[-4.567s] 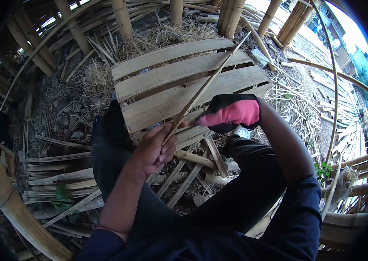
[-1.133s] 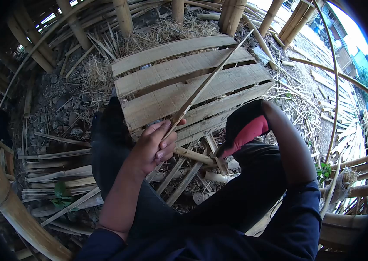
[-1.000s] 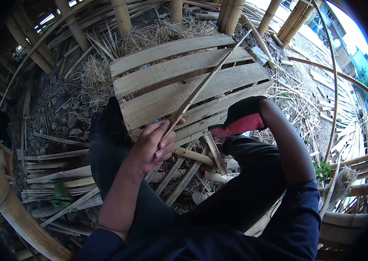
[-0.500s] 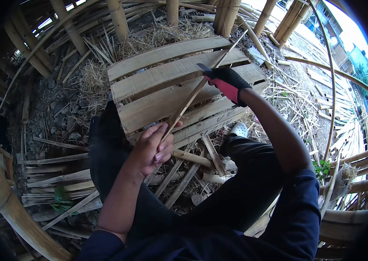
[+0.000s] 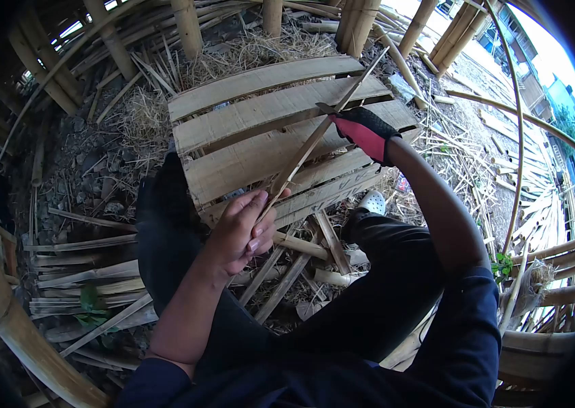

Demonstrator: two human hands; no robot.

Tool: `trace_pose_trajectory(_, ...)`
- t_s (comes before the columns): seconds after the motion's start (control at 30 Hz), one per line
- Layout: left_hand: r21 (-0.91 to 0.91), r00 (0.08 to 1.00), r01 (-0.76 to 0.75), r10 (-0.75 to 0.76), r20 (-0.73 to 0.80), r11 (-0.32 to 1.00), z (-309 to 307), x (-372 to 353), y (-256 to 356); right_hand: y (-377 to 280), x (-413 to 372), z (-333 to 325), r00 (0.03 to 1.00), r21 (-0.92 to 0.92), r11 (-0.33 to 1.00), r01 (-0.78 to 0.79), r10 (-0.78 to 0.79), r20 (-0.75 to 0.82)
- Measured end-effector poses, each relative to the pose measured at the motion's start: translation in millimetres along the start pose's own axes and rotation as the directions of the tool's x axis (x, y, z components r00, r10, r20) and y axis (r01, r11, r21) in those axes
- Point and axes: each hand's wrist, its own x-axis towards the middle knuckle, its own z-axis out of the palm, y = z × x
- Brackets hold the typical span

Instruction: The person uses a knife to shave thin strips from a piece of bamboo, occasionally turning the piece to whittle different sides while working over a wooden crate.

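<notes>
A long thin bamboo strip slants up and to the right over a slatted wooden platform. Its lower end is in my bare left hand, fingers wrapped round it. My right hand, in a black and pink glove, is closed round a knife whose handle is hidden. The knife's dark blade shows at the strip's upper part, beyond the gloved fingers.
Upright bamboo poles stand behind the platform. Split bamboo pieces lie at the left, and more strips cover the ground at the right. A light clog shows beside the platform. A curved bamboo pole runs along the left edge.
My right hand and the knife have shifted slightly right and down. The strip has turned, showing more of its broad face. My left hand has barely moved.
</notes>
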Motion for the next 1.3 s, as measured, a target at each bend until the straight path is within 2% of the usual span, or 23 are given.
trace_pose_trajectory(0.1,-0.007,1.0,-0.001,0.001,-0.006,1.0,-1.5,-0.3,-1.5,8.3,3.8,6.2,0.999,0.074,0.997,0.039,-0.039,-0.002)
trace_pose_trajectory(0.2,-0.027,1.0,-0.006,0.006,0.004,1.0,-3.6,1.5,-3.6,2.3,0.9,6.7,0.999,0.15,0.989,0.005,-0.013,0.048)
trace_pose_trajectory(0.3,-0.054,1.0,-0.021,0.022,0.018,0.998,-6.2,4.0,-6.7,-26.9,-18.3,19.1,0.981,0.075,0.992,0.104,-0.115,0.159)
trace_pose_trajectory(0.4,-0.096,1.0,-0.018,0.019,0.013,0.995,-11.2,3.9,-6.6,-32.5,-21.9,36.4,0.961,-0.016,0.967,0.255,-0.252,0.116)
trace_pose_trajectory(0.5,-0.079,1.0,-0.015,0.015,0.005,0.997,-9.4,1.1,-7.7,-49.4,-36.2,28.1,0.977,-0.082,0.991,0.105,-0.087,0.194)
trace_pose_trajectory(0.63,-0.065,1.0,-0.009,0.009,0.004,0.998,-5.5,-0.8,-7.4,-55.4,-44.6,31.7,0.97,-0.088,0.989,0.12,-0.098,0.222)
trace_pose_trajectory(0.7,-0.072,1.0,-0.005,0.005,0.0,0.997,-5.3,-0.1,-7.4,-53.2,-41.9,54.8,0.941,-0.181,0.942,0.282,-0.236,0.242)
trace_pose_trajectory(0.73,-0.076,1.0,-0.006,0.006,-0.003,0.997,-7.1,0.1,-6.2,-55.9,-47.8,61.5,0.943,-0.19,0.928,0.321,-0.294,0.158)
trace_pose_trajectory(0.83,-0.068,1.0,0.006,-0.006,-0.009,0.998,-8.1,-1.6,-7.1,-52.2,-48.5,62.2,0.886,-0.181,0.87,0.458,-0.428,0.181)
trace_pose_trajectory(0.93,-0.037,0.999,0.004,-0.005,-0.036,0.999,-4.6,-1.6,-6.6,-56.6,-51.6,61.5,0.885,-0.118,0.892,0.437,-0.402,0.233)
trace_pose_trajectory(1.03,-0.025,0.999,-0.001,0.0,-0.049,1.0,-2.3,-3.5,-7.7,-49.7,-48.6,67.2,0.874,-0.142,0.875,0.464,-0.425,0.236)
trace_pose_trajectory(1.23,-0.032,1.0,-0.005,0.005,-0.01,0.999,-3.3,-8.5,-7.4,-70.3,-65.9,56.0,0.905,0.044,0.951,0.307,-0.306,0.297)
trace_pose_trajectory(1.3,-0.054,1.0,-0.005,0.005,0.0,0.999,-2.9,-8.2,-6.5,-65.9,-64.1,53.1,0.879,0.111,0.933,0.341,-0.359,0.314)
